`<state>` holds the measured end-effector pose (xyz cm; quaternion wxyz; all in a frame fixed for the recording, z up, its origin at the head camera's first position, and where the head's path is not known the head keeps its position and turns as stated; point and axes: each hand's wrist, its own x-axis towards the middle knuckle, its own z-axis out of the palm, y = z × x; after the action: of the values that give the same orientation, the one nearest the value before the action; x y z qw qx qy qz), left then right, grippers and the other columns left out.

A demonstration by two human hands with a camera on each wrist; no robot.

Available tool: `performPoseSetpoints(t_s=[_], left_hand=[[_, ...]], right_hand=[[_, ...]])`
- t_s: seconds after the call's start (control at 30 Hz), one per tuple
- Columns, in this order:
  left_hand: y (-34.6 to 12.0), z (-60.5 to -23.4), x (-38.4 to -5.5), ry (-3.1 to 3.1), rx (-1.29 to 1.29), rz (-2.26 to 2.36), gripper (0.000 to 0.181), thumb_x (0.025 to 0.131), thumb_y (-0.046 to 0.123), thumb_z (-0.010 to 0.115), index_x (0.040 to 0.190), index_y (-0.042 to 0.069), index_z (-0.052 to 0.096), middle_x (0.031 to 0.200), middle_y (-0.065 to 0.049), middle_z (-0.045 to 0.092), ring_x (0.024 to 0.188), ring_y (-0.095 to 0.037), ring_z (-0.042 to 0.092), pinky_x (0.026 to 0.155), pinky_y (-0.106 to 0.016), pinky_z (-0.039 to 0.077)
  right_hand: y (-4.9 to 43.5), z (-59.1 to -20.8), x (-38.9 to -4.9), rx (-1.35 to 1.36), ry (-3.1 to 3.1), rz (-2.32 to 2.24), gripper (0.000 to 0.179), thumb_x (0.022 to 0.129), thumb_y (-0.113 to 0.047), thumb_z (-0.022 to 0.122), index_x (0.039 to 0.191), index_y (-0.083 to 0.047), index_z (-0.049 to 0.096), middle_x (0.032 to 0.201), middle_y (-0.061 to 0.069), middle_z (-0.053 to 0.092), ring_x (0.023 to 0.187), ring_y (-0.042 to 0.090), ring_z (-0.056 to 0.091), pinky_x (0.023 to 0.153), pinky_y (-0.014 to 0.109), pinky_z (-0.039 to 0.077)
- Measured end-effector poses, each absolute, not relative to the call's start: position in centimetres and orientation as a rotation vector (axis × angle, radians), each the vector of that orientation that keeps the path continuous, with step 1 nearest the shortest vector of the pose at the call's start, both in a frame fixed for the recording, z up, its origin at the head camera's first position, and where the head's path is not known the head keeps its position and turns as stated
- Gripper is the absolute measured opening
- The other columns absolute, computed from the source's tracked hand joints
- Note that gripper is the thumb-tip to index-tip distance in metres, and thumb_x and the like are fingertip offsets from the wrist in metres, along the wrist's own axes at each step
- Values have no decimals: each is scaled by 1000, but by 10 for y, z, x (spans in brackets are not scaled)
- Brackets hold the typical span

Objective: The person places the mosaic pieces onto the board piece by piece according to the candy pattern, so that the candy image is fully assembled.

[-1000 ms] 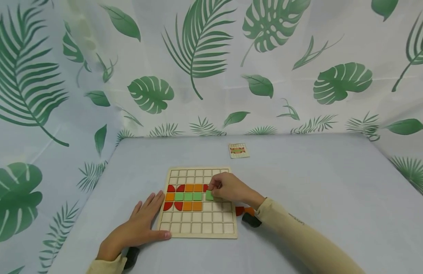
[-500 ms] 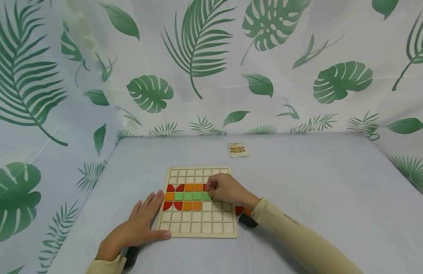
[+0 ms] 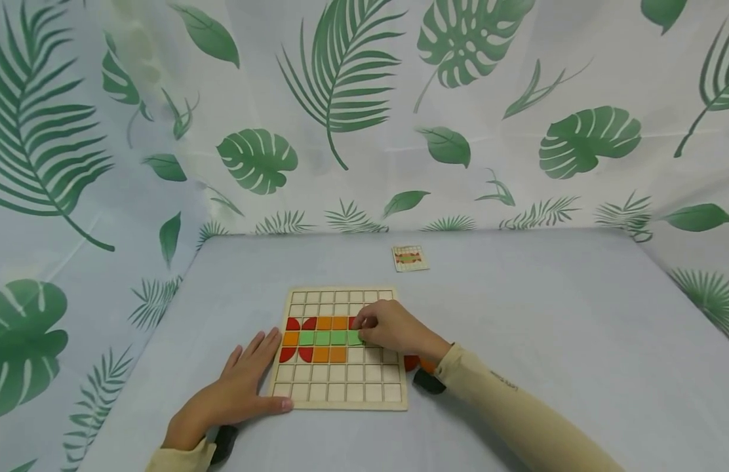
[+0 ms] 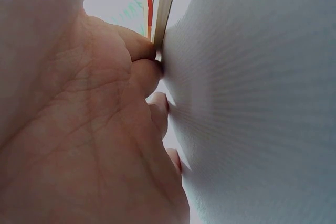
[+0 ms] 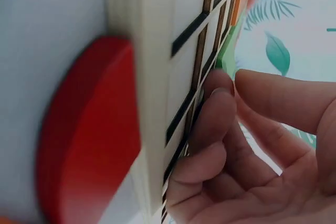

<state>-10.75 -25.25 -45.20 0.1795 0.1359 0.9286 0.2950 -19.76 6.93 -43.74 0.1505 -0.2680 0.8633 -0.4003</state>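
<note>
A wooden grid board (image 3: 335,393) lies on the table, with red, orange and green pieces in three of its rows. My right hand (image 3: 395,328) reaches over the board's right half. Its thumb and fingertips pinch a green square tile (image 3: 354,337) at the right end of the green row; the right wrist view has the green tile (image 5: 227,56) right at the fingertips. Part of a red piece (image 3: 353,322) is hidden behind these fingers. Spread along the board's left edge, my left hand (image 3: 225,395) rests with its thumb at the lower left corner.
A small pattern card (image 3: 410,259) lies farther back on the table. Just right of the board are a red rounded piece (image 3: 411,362) and an orange piece (image 3: 426,364), partly covered by the right forearm. A leaf-printed cloth (image 3: 364,177) hangs behind.
The right hand has shifted slightly left, bringing the green tile from a tilted position into line with the green row. The left hand stays in place.
</note>
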Motion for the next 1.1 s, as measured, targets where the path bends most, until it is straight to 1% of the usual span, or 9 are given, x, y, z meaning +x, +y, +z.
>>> performPoseSetpoints(t_s=[0.13,0.33,0.47,0.53,0.57,0.67,0.8,0.97,1.1], left_hand=[[-252,-451,-108,2617,372,828,128,81,62,87,172,6,17,178,-17,14,162,-43,1,123,-69,-7],[-252,-455,-108,2631,356,791,130,79,68,85,173,8,16,179,-13,13,163,-40,1,124,-67,-7],[-252,-457,-108,2634,365,798,131,79,71,84,173,8,17,179,-13,13,163,-40,1,124,-67,-6],[-252,-456,-108,2630,381,821,130,80,68,85,172,6,18,178,-16,14,162,-43,1,123,-69,-6],[-252,-456,-108,2629,384,817,129,81,67,85,172,6,17,178,-16,14,163,-43,1,123,-69,-6],[-252,-454,-108,2626,393,814,127,82,62,86,172,5,17,178,-17,13,162,-44,0,123,-70,-6],[-251,-452,-108,2621,385,790,126,83,60,86,172,5,15,178,-17,12,162,-44,0,122,-71,-6],[-253,-458,-109,2640,388,785,127,82,65,85,172,6,17,178,-16,13,163,-43,1,123,-71,-6],[-254,-460,-109,2652,396,794,128,81,68,83,172,6,18,178,-16,14,162,-42,2,123,-70,-6]], right_hand=[[73,-437,-197,-746,2449,-1152,19,101,-3,68,114,-9,81,101,-3,74,87,15,61,81,35,53],[85,-434,-192,-778,2370,-1213,22,105,-8,66,125,-7,77,102,-2,72,92,17,63,83,35,54],[97,-431,-188,-813,2371,-1214,25,107,-11,65,130,-4,73,111,-1,73,99,16,65,90,36,55],[103,-428,-186,-827,2369,-1216,27,107,-11,65,132,-3,72,116,1,74,105,17,66,95,37,54],[106,-427,-185,-832,2370,-1219,28,107,-11,65,133,-3,71,119,2,74,108,18,67,97,38,54],[115,-425,-183,-847,2365,-1232,30,107,-12,65,135,-2,69,124,6,74,115,21,67,100,41,54],[127,-424,-181,-830,2370,-1235,32,105,-12,67,134,1,69,127,8,73,119,25,67,98,39,54],[138,-424,-175,-790,2371,-1231,34,102,-15,72,132,1,69,128,11,71,118,30,65,96,38,56],[145,-424,-171,-766,2399,-1193,34,99,-16,77,128,0,70,123,7,71,114,29,63,93,36,55]])
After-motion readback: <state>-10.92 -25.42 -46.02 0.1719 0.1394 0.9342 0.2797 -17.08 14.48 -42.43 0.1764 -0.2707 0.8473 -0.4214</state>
